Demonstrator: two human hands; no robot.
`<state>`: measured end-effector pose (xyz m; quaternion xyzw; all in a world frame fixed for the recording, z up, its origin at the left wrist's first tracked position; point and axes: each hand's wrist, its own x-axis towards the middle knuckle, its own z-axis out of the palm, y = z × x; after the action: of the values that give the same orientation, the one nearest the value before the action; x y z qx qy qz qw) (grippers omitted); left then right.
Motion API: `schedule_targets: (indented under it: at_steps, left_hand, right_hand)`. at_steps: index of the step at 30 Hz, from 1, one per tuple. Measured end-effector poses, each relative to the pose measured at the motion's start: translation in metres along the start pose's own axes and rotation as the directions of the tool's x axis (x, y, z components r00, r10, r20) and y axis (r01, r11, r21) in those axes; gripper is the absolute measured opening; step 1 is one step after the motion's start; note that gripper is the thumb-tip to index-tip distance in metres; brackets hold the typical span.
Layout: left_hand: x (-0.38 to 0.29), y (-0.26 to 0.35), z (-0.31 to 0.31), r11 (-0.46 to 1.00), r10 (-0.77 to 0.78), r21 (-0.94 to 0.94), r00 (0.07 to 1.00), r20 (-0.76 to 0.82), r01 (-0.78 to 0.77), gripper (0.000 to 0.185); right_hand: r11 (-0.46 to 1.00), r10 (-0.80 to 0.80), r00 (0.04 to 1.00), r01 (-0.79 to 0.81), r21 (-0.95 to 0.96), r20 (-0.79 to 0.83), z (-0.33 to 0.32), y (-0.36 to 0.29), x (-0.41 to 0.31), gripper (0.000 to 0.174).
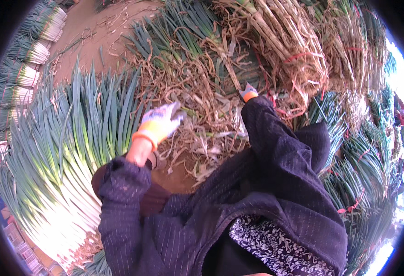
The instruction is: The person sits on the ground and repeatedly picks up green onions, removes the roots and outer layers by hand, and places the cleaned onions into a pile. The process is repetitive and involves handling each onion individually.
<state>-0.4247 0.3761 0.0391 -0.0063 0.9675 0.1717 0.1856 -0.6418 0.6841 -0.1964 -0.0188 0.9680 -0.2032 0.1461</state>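
Note:
My left hand, in a white work glove with an orange cuff, is raised over dry leaf scraps, beside the leaf tips of a large pile of cleaned green onions. It is blurred and seems to hold nothing. My right hand, gloved alike and partly hidden by its dark sleeve, is at the lower end of an untrimmed green onion with a brown, dry-skinned stalk. The fingers look closed around that end. More untrimmed green onions lie beyond on a heap of withered leaves.
Brown-stalked onion bundles tied with red string stand at the upper right. Tied green bundles lie along the right side. Rows of cleaned bundles line the far left. Dry peelings cover ground before me.

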Motion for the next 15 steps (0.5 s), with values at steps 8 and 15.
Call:
schedule_targets:
  at_steps: [8, 15]
  left_hand:
    - [-0.010, 0.001, -0.004, 0.986, -0.040, 0.165, 0.995, 0.091, 0.025, 0.056]
    - [0.004, -0.008, -0.026, 0.985, -0.122, -0.140, 0.983, -0.136, 0.103, 0.053]
  right_hand:
    - [0.990, -0.019, 0.949, -0.026, 0.137, 0.316, 0.004, -0.049, 0.027, 0.057]
    - [-0.049, -0.720, 0.638, -0.436, 0.898, 0.271, -0.089, -0.206, -0.079, 0.013]
